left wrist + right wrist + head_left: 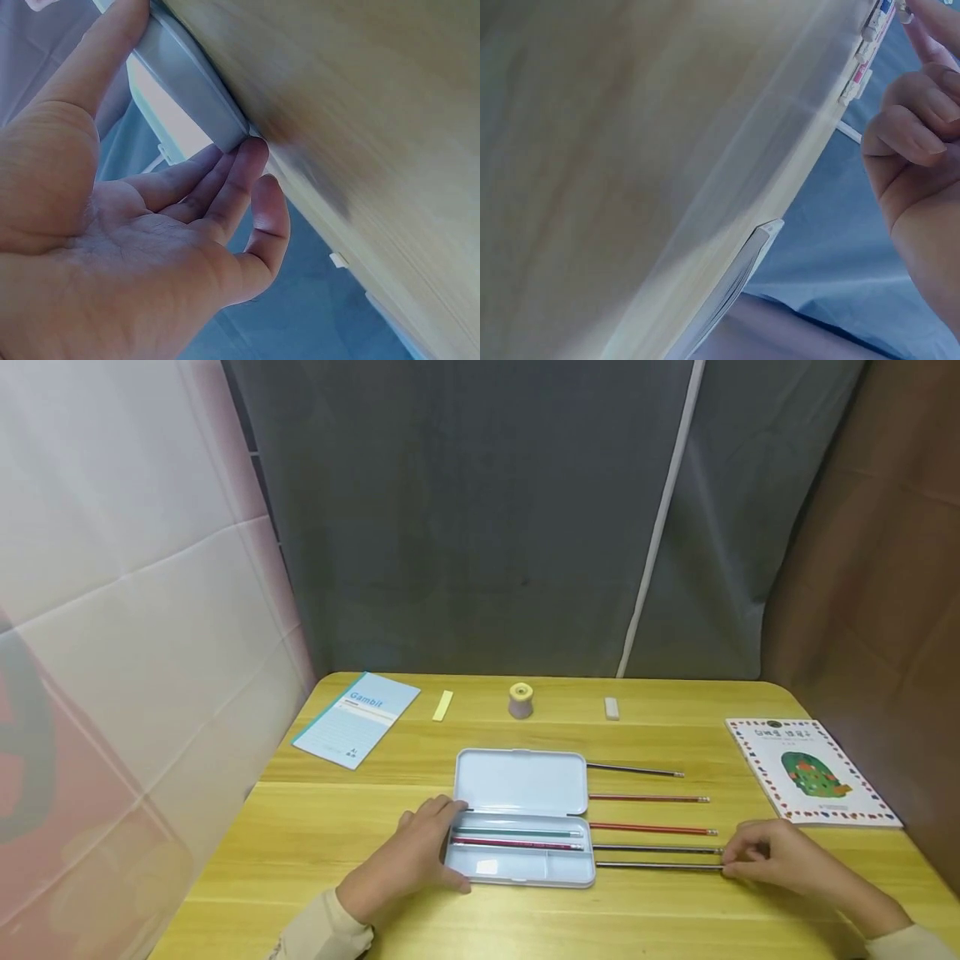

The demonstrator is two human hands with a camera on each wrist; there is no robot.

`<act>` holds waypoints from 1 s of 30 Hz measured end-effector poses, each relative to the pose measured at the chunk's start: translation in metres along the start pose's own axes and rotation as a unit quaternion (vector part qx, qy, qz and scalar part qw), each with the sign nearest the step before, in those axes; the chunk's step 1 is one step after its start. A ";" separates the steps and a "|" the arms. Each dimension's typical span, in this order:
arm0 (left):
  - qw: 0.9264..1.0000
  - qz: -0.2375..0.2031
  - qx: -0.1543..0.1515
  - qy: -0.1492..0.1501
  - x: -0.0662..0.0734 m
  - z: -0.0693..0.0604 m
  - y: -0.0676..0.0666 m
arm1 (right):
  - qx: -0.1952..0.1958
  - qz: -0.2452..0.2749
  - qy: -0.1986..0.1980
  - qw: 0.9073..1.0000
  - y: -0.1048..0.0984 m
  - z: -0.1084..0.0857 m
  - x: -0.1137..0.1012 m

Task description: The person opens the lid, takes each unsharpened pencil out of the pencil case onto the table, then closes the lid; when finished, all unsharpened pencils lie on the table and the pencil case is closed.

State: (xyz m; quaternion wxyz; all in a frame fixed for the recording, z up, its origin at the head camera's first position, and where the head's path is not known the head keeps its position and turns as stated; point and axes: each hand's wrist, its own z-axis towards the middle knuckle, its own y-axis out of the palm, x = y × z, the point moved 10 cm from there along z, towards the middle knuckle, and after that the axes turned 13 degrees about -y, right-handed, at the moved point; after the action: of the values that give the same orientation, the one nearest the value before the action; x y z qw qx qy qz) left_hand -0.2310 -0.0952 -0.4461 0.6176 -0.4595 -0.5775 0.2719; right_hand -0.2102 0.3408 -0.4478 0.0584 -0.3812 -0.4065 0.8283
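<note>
An open white pencil case (521,782) lies on the table with its lid folded back. Inside its near half rest a green pencil (517,832) and a dark red pencil (517,844). My left hand (416,856) holds the case by its left end, thumb at the front corner and fingers behind; the left wrist view shows fingertips on the case's corner (225,124). To the right, several pencils lie in a row, tips toward the case. With thumb and forefinger my right hand (776,858) pinches the eraser end of the nearest dark pencil (660,866).
Along the back are a Gambit notebook (356,720), a yellow strip (442,706), a yellow-topped spool (521,701) and a white eraser (612,708). A picture-covered book (813,772) lies beyond the right hand. Cloth walls (480,527) surround the table's far sides.
</note>
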 end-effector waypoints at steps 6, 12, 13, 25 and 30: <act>1.000 -0.002 -0.001 -0.003 -0.002 0.000 0.001 | -0.019 -0.001 -0.003 1.000 0.006 0.003 -0.001; 1.000 -0.002 -0.001 0.000 -0.001 -0.001 0.000 | -0.021 -0.035 0.026 0.999 0.010 0.002 0.003; 1.000 -0.002 -0.002 0.000 -0.001 -0.001 0.000 | -0.014 -0.043 0.027 0.999 0.009 0.002 0.002; 1.000 -0.003 -0.002 0.000 -0.001 0.000 0.000 | 0.061 -0.060 0.032 0.996 0.020 0.062 -0.034; 1.000 -0.004 -0.005 -0.001 -0.002 0.001 0.001 | 0.018 -0.031 0.040 0.999 0.053 0.101 -0.045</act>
State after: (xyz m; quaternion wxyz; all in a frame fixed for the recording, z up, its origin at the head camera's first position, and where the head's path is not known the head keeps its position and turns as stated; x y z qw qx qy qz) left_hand -0.2319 -0.0959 -0.4477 0.6163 -0.4598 -0.5811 0.2667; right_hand -0.2359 0.2244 -0.4212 0.1072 -0.4001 -0.4004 0.8174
